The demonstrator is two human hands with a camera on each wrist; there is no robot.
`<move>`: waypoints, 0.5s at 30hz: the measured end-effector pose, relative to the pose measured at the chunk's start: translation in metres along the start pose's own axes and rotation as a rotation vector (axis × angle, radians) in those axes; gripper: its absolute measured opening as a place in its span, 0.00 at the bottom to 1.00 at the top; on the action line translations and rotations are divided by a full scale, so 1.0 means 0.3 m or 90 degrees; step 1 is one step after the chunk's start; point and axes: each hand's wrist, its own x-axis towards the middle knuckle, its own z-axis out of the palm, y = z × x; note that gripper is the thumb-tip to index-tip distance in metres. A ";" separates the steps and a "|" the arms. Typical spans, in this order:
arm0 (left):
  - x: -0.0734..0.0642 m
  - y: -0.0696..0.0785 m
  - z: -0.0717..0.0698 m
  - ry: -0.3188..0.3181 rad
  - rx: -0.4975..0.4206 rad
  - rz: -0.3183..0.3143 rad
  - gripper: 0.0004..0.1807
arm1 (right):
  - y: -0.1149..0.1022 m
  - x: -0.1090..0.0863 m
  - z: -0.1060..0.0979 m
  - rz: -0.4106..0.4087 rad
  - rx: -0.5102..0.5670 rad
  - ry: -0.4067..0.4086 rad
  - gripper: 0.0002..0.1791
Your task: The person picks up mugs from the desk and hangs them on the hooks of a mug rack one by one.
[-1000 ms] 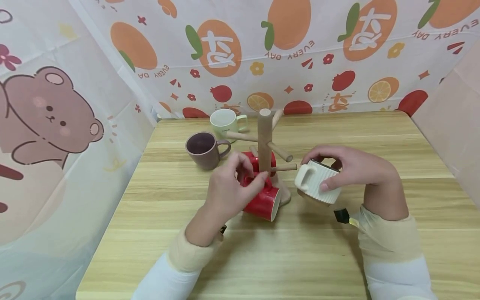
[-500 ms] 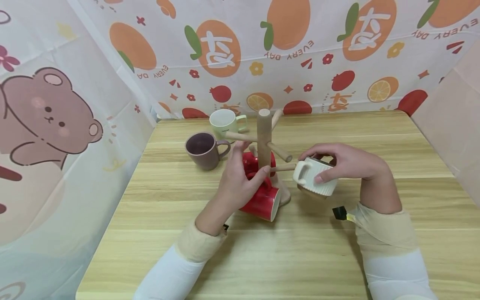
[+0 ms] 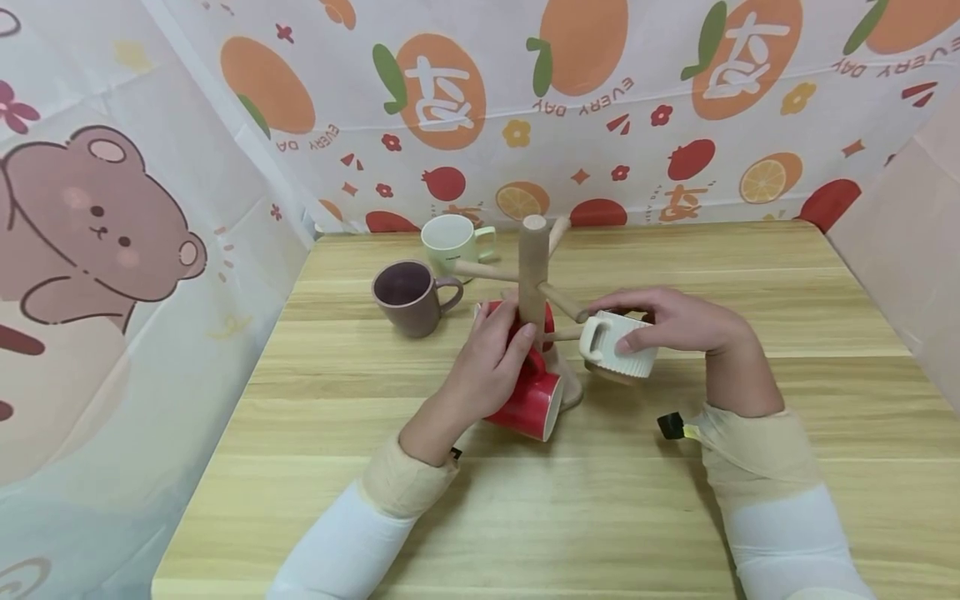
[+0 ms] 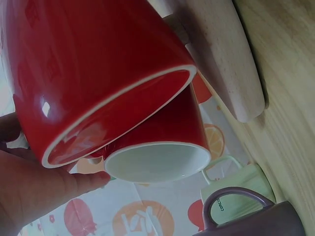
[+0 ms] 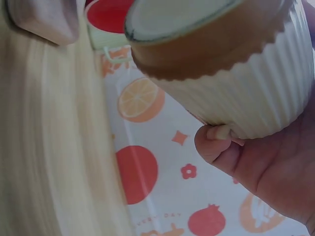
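A wooden mug tree [image 3: 533, 267] stands mid-table, with a red mug [image 3: 534, 400] hanging sideways at its front. Another red mug [image 4: 162, 128] hangs behind the first, partly hidden in the head view. My left hand [image 3: 486, 365] grips the post just above the front red mug, thumb on the near side. With my right hand [image 3: 660, 321] I hold a white ribbed mug [image 3: 626, 354] by its body, thumb on the ribs. Its handle faces left, right at the tip of a lower right peg [image 3: 566, 334]. The mug's brown base [image 5: 197, 61] shows in the right wrist view.
Left of the tree stands a purple mug [image 3: 411, 304], and a pale green mug [image 3: 448, 242] stands behind it. An upper peg [image 3: 564, 302] slants out over the lower right one. A printed cloth [image 3: 585, 158] hangs along the table's back edge.
My left hand has moved from over the front red mug's handle to the post and closed round it. My right hand has carried the white mug leftward to the lower peg's tip.
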 end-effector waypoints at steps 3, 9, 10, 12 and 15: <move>0.001 -0.001 0.002 0.000 0.004 -0.002 0.16 | 0.020 0.013 0.007 -0.002 0.018 -0.003 0.28; 0.000 -0.001 0.004 -0.002 0.006 -0.007 0.17 | 0.046 0.037 0.027 -0.001 0.065 0.010 0.28; 0.000 0.000 0.004 -0.002 0.007 -0.007 0.17 | 0.049 0.042 0.031 -0.002 0.072 0.014 0.28; 0.000 0.001 0.004 -0.002 0.007 -0.010 0.17 | 0.054 0.051 0.039 -0.005 0.090 0.013 0.28; -0.001 0.003 0.004 -0.003 0.006 -0.017 0.17 | 0.060 0.065 0.053 -0.002 0.115 0.007 0.26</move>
